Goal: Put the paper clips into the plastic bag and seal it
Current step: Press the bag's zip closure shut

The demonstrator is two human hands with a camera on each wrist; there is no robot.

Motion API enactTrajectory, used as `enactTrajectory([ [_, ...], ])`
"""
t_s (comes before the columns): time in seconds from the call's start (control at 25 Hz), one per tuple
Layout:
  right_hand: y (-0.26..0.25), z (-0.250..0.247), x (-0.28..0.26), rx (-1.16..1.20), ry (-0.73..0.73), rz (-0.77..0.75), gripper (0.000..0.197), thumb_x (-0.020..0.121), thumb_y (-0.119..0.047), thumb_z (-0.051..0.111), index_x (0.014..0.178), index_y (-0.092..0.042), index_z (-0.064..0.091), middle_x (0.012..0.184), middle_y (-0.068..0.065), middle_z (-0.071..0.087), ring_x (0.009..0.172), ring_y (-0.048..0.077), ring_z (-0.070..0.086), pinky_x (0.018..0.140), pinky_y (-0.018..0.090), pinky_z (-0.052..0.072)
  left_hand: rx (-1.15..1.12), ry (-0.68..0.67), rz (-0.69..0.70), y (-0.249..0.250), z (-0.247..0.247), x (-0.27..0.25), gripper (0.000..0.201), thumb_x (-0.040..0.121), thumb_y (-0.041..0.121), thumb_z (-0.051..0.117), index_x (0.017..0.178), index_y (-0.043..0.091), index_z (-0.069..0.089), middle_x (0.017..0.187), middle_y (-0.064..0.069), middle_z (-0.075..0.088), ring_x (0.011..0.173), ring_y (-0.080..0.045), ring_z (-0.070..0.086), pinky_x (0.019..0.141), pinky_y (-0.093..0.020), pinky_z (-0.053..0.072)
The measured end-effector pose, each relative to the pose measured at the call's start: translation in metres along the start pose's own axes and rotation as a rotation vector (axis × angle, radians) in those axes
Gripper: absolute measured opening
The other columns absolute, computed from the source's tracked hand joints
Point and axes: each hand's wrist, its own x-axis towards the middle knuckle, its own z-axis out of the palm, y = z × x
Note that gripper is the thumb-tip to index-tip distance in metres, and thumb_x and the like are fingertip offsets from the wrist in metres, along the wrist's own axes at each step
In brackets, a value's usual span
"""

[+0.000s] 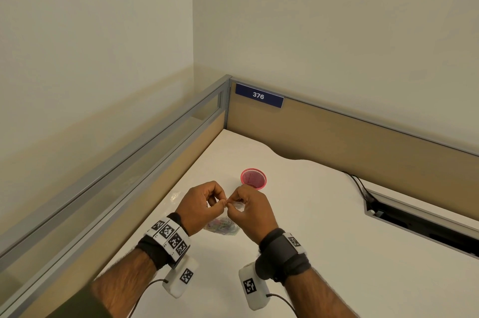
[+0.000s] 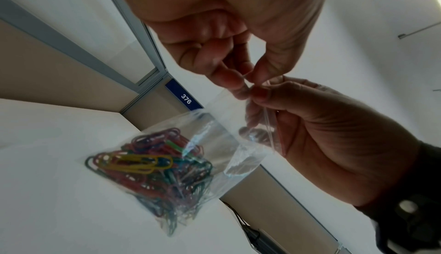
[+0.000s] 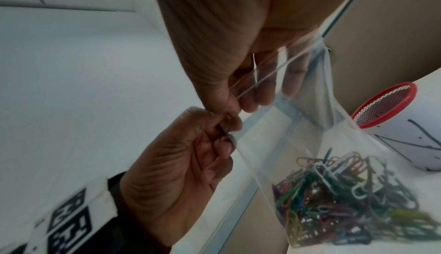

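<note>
A white desk is filling a corner, with tan partitions running along its left and far edges. A red mesh cup is standing upright on it toward the far side. Nearer, a clear bag is resting its bottom on the desk, with its top lifted above it, and coloured clips are piling up inside its lower part. At the right, a dark slot is cutting into the desk, with black cables running down into it.

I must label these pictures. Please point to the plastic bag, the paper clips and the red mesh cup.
plastic bag (image 2: 222, 126), left wrist view, clear upper wall.
paper clips (image 2: 152, 171), left wrist view, middle of the heap.
red mesh cup (image 1: 253, 178), head view, mesh inside.
</note>
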Motion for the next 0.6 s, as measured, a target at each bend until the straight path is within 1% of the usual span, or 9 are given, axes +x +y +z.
enactTrajectory([
  [0.08,0.001,-0.001,0.001,0.003,0.005,-0.003,0.008,0.084,-0.025,0.066,0.083,-0.017,0.065,0.081,-0.004,0.062,0.074,0.009,0.056,0.066,0.014,0.043,0.005,0.009,-0.005,0.001,0.0,0.001,0.002,0.077,0.024,0.065,0.078,0.024,0.062,0.074,0.005,0.068,0.064,-0.01,0.059,0.058,-0.016,0.048],
  [0.16,0.003,-0.004,0.002,-0.002,0.003,-0.013,0.01,0.084,-0.025,0.066,0.083,-0.016,0.068,0.083,-0.002,0.065,0.077,0.011,0.058,0.069,0.018,0.047,0.005,0.015,-0.025,0.0,0.0,0.0,0.007,0.081,0.018,0.068,0.078,0.023,0.063,0.073,0.003,0.069,0.06,-0.013,0.063,0.056,-0.017,0.049],
  [0.24,0.006,-0.005,0.001,-0.019,0.0,-0.013,0.011,0.085,-0.026,0.065,0.085,-0.016,0.07,0.084,-0.002,0.066,0.078,0.01,0.058,0.07,0.017,0.046,0.004,0.015,-0.049,0.0,-0.001,0.0,0.01,0.083,0.013,0.069,0.078,0.02,0.063,0.072,0.0,0.07,0.056,-0.012,0.065,0.055,-0.019,0.049],
  [0.32,0.009,-0.006,0.0,-0.019,0.003,-0.009,0.011,0.085,-0.027,0.065,0.086,-0.017,0.07,0.084,-0.003,0.066,0.078,0.01,0.058,0.07,0.016,0.047,-0.013,0.015,-0.064,0.001,-0.001,-0.001,0.01,0.084,0.011,0.068,0.079,0.017,0.063,0.071,-0.001,0.07,0.053,-0.013,0.067,0.054,-0.022,0.05],
  [0.48,0.018,-0.011,-0.002,-0.015,0.012,0.008,0.011,0.084,-0.028,0.067,0.083,-0.017,0.07,0.082,-0.003,0.067,0.076,0.013,0.058,0.071,0.026,0.052,-0.062,0.045,-0.11,-0.004,-0.006,0.0,0.009,0.084,0.009,0.067,0.078,0.013,0.062,0.066,-0.001,0.069,0.052,-0.017,0.068,0.055,-0.028,0.052],
  [0.6,0.027,-0.017,-0.006,0.017,0.032,0.01,0.009,0.083,-0.026,0.069,0.079,-0.018,0.068,0.08,-0.004,0.067,0.075,0.013,0.059,0.07,0.027,0.053,-0.078,0.047,-0.138,-0.007,-0.012,-0.001,0.009,0.085,0.008,0.066,0.078,0.011,0.061,0.067,0.001,0.07,0.053,-0.018,0.068,0.056,-0.031,0.053],
])
